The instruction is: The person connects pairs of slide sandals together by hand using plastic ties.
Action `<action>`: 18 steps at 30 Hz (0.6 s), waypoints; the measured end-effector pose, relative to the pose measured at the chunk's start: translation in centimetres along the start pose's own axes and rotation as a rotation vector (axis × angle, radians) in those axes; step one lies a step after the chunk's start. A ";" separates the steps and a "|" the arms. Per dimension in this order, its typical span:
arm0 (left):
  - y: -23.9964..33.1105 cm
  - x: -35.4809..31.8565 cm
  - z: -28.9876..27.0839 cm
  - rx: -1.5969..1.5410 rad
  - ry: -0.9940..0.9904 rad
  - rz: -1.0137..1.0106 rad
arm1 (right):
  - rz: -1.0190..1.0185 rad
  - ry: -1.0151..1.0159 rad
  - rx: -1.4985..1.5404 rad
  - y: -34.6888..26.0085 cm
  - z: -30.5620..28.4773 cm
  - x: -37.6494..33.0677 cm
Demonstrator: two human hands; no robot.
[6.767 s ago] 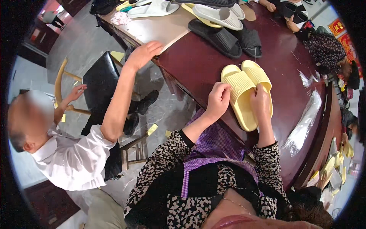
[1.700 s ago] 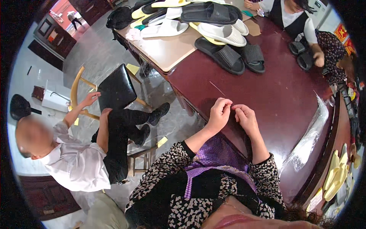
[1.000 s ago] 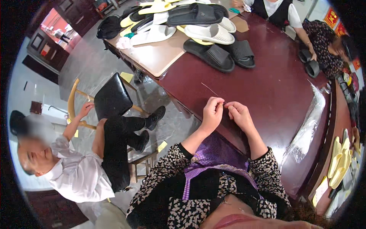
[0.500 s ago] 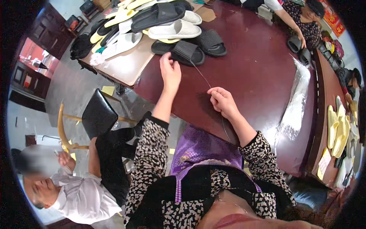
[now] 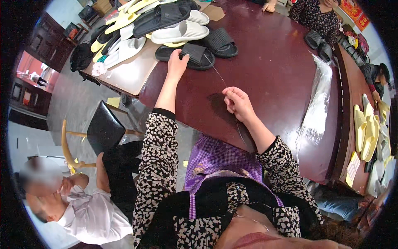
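On the near side of a slipper pile, a black slipper (image 5: 198, 58) with a ribbed strap lies on the dark red table. My left hand (image 5: 177, 66) grips its side by the strap, thumb against the strap and fingertips partly hidden. A thin, stiff strand (image 5: 215, 70) runs from the strap toward me. Over the table's near part, my right hand (image 5: 238, 103) pinches this strand between thumb and fingers, and its free tail hangs below the hand. Another black slipper (image 5: 222, 43) lies just right of the first.
Black, white and yellow slippers (image 5: 180, 32) are heaped at back left. A plastic-wrapped bundle of white strands (image 5: 317, 99) lies right. Black slippers (image 5: 319, 45) sit by a co-worker (image 5: 313, 16). Yellow slippers (image 5: 366, 133) lie far right. A seated person (image 5: 87, 211) and a chair (image 5: 105, 126) are left.
The view has shifted slightly. My left hand has closed in on the slipper's side; my right still pinches the strand. The co-worker's hand has left the black slippers at far right.
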State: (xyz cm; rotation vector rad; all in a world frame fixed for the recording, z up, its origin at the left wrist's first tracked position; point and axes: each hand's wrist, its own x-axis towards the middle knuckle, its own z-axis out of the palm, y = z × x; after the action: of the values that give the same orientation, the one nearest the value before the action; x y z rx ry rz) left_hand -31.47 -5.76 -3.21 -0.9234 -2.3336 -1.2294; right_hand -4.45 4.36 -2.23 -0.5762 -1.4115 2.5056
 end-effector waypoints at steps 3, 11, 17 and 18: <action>-2.3 -0.3 -0.3 -0.252 -0.166 -0.241 | -0.026 -0.020 0.008 0.0 0.8 0.0; 7.8 -5.9 -2.5 -0.185 -0.341 -0.151 | -0.199 0.145 0.136 -0.8 -1.8 0.8; 9.7 -10.0 -3.4 -0.113 -0.360 -0.124 | -0.312 0.265 0.047 -1.5 -2.7 1.1; 10.2 -10.7 -3.5 -0.142 -0.358 -0.118 | -0.313 0.271 0.047 -1.8 -3.1 1.0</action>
State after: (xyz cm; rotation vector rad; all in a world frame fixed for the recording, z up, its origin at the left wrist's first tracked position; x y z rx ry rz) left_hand -16.69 -8.54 -1.21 -1.1496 -2.6350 -1.3884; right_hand -4.05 8.04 -2.36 -0.6063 -1.2327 2.1206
